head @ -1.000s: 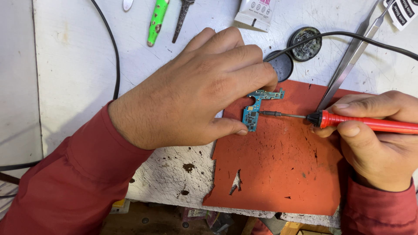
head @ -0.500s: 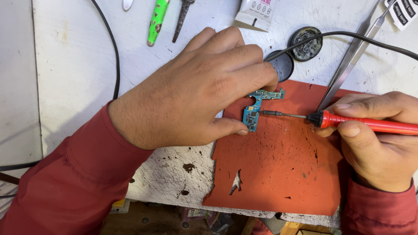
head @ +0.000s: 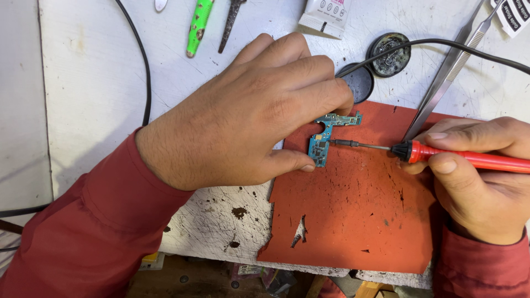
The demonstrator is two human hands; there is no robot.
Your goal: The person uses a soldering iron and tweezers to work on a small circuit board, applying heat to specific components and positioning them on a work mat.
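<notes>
Head view, circuit board [head: 326, 140] between hands, soldering iron [head: 441, 156] touching

Circuit board [head: 326, 139] on mat [head: 359, 221], under left hand [head: 243, 116] fingertips. Soldering iron [head: 441, 157] at board's 3 o'clock, tip touching, gripped in right hand [head: 480, 182]. Tweezers [head: 447, 77] at 2 o'clock, tube [head: 326, 14] at 12.

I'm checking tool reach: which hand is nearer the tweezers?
Right. The right hand lies just below the tweezers, beside their tips, holding the soldering iron. The left hand is farther left, pinning the circuit board.
</notes>
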